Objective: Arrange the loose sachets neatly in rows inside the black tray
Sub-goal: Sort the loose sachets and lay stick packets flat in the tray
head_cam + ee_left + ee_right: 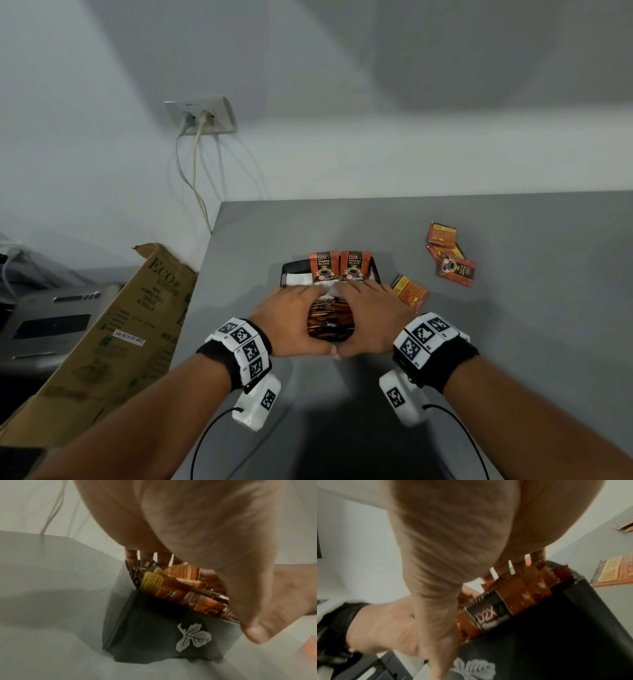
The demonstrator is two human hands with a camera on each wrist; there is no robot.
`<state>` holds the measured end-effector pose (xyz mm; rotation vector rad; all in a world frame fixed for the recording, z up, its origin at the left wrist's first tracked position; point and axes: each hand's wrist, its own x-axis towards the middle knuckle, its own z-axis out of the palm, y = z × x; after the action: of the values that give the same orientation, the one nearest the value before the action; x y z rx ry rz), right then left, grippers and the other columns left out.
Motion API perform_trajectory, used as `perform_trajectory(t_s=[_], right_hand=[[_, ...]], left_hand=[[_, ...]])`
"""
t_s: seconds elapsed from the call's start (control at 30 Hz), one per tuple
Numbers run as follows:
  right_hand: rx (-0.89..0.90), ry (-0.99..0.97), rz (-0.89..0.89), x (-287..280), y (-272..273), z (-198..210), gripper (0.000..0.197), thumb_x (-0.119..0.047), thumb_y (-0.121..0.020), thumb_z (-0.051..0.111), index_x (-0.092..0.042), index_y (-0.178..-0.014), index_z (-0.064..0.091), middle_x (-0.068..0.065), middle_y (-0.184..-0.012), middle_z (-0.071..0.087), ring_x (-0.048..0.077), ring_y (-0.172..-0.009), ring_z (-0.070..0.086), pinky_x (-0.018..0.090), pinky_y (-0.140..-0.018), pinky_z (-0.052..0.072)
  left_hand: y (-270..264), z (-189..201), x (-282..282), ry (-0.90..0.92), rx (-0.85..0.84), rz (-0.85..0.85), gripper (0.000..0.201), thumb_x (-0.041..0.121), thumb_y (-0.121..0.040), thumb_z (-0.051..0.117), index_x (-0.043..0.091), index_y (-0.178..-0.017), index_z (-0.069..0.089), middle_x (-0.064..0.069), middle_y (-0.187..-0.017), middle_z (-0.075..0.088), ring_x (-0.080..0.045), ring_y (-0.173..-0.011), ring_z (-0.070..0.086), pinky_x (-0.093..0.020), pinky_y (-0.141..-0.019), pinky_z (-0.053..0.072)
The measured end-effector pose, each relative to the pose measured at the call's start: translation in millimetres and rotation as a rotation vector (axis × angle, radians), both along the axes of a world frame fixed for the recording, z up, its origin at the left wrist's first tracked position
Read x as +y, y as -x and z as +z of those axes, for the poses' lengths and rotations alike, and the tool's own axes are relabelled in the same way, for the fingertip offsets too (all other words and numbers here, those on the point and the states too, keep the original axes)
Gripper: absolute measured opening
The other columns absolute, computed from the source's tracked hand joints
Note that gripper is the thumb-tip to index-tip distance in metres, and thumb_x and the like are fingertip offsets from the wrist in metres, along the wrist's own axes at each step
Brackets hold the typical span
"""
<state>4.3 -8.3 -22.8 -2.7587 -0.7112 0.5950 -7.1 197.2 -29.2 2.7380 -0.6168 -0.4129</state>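
A black tray (294, 269) with a white leaf mark (193, 637) stands on the grey table. Two orange D2X sachets (323, 268) (354, 266) stand upright at its far end. A packed row of sachets (330, 322) fills the near part. My left hand (301, 318) and right hand (371, 317) clasp that row from both sides, fingers over its far end and thumbs meeting at the near wall. In the wrist views the fingers reach behind the sachets (171, 588) (505, 601). Loose sachets lie on the table to the right (409, 293) (455, 269) (442, 234).
White paper (298, 279) lines the tray's far left. The table's left edge (205, 274) drops off beside a tilted cardboard box (120, 329) and a grey machine (51, 318). Cables hang from a wall socket (202, 116). Bare grey table lies to the right.
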Motion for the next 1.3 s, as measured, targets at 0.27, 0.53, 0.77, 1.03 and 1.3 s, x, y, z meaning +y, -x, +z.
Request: perform_trajectory(t_s=[0.27, 0.53, 0.77, 1.03, 1.3], right_hand=[[-0.04, -0.338, -0.39, -73.0, -26.3, -1.3, 0.056, -0.048, -0.095, 0.056, -0.025, -0.145, 0.045, 0.0, -0.145, 0.045, 0.02, -0.134, 0.04, 0.04, -0.112, 0.034], [-0.106, -0.048, -0.41, -112.0, -13.4, -60.1, 0.037, -0.037, -0.092, 0.056, -0.023, -0.126, 0.058, 0.002, -0.138, 0.055, 0.031, -0.122, 0.048, 0.043, -0.104, 0.041], [0.129, -0.022, -0.571, -165.0, -7.6, -67.1, 0.045, -0.029, -0.081, 0.07, -0.017, -0.119, 0.05, 0.01, -0.128, 0.058, 0.032, -0.12, 0.052, 0.043, -0.1, 0.043], [0.136, -0.053, -0.717, -261.8, -13.2, -55.1, 0.016, -0.036, -0.094, 0.051, -0.025, -0.103, 0.043, 0.008, -0.12, 0.059, 0.03, -0.115, 0.056, 0.045, -0.099, 0.035], [0.074, -0.383, -0.78, -274.6, -94.9, -30.7, 0.048, -0.028, -0.088, 0.066, -0.014, -0.131, 0.05, 0.008, -0.115, 0.064, 0.029, -0.103, 0.062, 0.035, -0.09, 0.049]], left_hand=[[-10.1, 29.9, -16.0, 0.151, -0.078, 0.127, 0.057, 0.063, -0.092, 0.049, 0.026, -0.136, 0.049, 0.004, -0.132, 0.059, -0.017, -0.121, 0.052, -0.039, -0.104, 0.04], [-39.8, 55.8, -110.1, 0.308, -0.118, 0.26, 0.017, 0.03, -0.088, 0.062, 0.02, -0.102, 0.063, 0.006, -0.094, 0.067, -0.016, -0.088, 0.063, -0.038, -0.082, 0.054], [-71.4, 45.1, -224.8, 0.273, 0.012, 0.264, 0.011, 0.016, -0.089, 0.054, 0.022, -0.096, 0.061, 0.003, -0.097, 0.065, -0.02, -0.092, 0.063, -0.036, -0.084, 0.055], [-101.0, -26.5, -309.9, -0.017, 0.083, 0.078, 0.034, 0.018, -0.086, 0.063, 0.015, -0.12, 0.06, -0.008, -0.121, 0.062, -0.031, -0.113, 0.059, -0.041, -0.092, 0.052], [-94.3, -53.5, -310.3, -0.14, -0.053, -0.011, 0.035, 0.024, -0.093, 0.055, 0.017, -0.128, 0.056, -0.005, -0.136, 0.052, -0.03, -0.124, 0.044, -0.043, -0.099, 0.04]])
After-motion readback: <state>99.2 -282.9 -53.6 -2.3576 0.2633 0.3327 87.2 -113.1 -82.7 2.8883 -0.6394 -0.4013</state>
